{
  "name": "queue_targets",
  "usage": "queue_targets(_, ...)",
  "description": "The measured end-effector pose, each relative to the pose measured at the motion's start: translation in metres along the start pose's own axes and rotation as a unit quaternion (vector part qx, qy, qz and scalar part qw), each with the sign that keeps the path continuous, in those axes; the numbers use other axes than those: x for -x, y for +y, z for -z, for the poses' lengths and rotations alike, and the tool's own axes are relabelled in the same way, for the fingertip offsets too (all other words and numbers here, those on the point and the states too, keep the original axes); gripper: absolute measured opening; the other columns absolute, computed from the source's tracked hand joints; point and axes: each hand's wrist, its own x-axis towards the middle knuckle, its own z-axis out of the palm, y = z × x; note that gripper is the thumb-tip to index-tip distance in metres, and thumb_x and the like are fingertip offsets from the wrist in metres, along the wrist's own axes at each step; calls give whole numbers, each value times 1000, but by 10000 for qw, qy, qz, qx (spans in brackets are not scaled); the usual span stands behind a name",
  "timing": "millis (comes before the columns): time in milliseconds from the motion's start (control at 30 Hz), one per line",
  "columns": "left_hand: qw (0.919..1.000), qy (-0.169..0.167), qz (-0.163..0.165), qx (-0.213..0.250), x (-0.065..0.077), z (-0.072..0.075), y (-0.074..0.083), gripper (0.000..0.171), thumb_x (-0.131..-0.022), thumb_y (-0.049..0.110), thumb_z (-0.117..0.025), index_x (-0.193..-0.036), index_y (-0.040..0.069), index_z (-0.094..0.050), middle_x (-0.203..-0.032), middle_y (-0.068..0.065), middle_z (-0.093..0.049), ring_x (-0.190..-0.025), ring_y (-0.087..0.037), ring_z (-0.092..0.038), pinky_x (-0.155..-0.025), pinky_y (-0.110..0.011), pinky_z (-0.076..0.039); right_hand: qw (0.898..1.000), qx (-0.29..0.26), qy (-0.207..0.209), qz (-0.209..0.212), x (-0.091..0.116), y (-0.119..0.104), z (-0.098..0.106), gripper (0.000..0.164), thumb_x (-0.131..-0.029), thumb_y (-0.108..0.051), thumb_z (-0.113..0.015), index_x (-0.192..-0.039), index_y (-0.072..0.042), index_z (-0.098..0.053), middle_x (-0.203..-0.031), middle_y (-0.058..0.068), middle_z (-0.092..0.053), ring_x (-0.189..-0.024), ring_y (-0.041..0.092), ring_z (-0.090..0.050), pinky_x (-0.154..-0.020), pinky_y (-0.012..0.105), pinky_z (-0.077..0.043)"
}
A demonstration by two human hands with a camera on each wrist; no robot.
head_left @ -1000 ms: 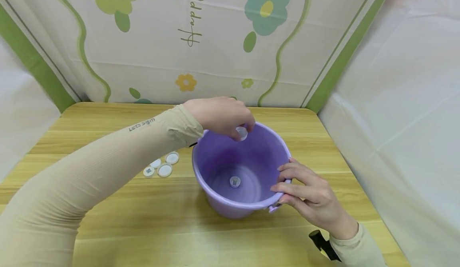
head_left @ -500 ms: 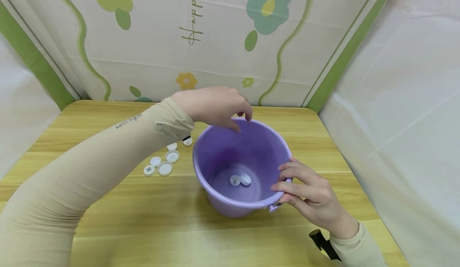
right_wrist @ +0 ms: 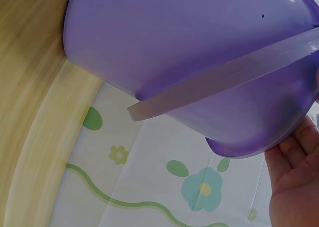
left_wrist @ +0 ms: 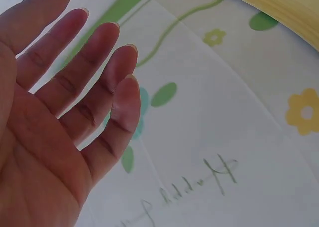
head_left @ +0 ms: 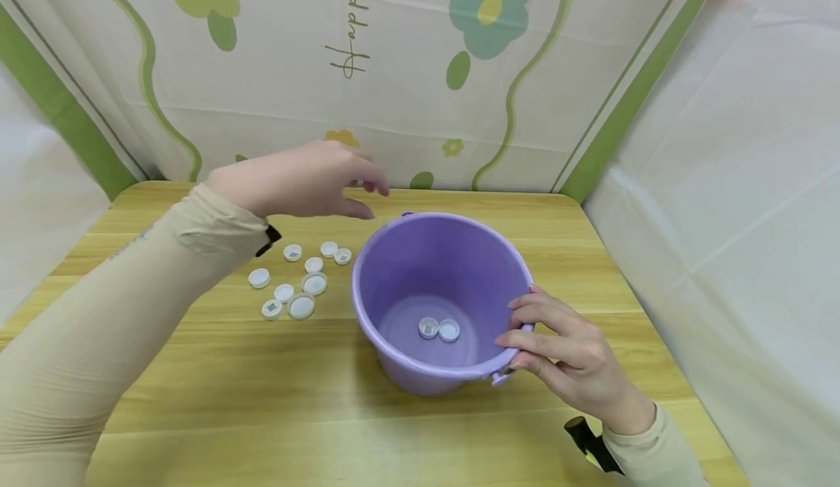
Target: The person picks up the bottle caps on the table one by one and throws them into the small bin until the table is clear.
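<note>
A purple bucket (head_left: 420,381) stands upright on the wooden table, with two small round white-and-clear cases (head_left: 449,330) lying side by side on its floor. My right hand (head_left: 574,356) grips the bucket's rim at the right, fingers inside and thumb outside. In the right wrist view the bucket's handle (right_wrist: 224,77) hangs along its outer wall. My left hand (head_left: 305,181) is in the air behind and left of the bucket, fingers relaxed and holding nothing; the left wrist view shows its bare palm. Below it, several similar round cases (head_left: 301,307) lie on the table.
The wooden table (head_left: 262,414) ends at the back against a white curtain (head_left: 275,93) printed with flowers and lettering. White sheeting (head_left: 735,217) also closes off the right side. Some of the loose round cases lie close to the bucket's left wall.
My left hand released a round case into the bucket, where it now lies flat beside the other. The hand then moved left, uncovering more cases on the table. My right hand stayed put.
</note>
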Motion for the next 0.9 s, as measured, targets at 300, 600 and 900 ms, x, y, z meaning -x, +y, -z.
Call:
queue_targets(300,9991,216,334,148,48,-30,-28,29,-83,17,-81,-111,14,-73,-104,3,-69,-89,-19,-63,-75,-40,-53,10000,20,5,-24,5,3,0,22,-95,-16,-67,-90,4,-74,-92,19,-65,-105,30,-58,-112,47,-33)
queue_targets(600,9933,-103,1093,371,85,-55,-47,29,-85,22,-80,-112,16,-72,-110,3,-68,-96,-21,-63,-82,-43,-52,10000,24,-14,-40,6,4,0,22,-94,-16,-67,-90,5,-75,-93,19,-65,-104,31,-58,-112,47,-33)
queue_targets(900,9900,-24,1322,497,117,-81,-67,29,-85,19,-80,-112,11,-73,-108,-1,-69,-92,-22,-65,-77,-43,-53,10000,-1,-13,-59,9,6,-1,22,-94,-15,-68,-90,5,-75,-95,20,-66,-104,32,-59,-112,48,-34)
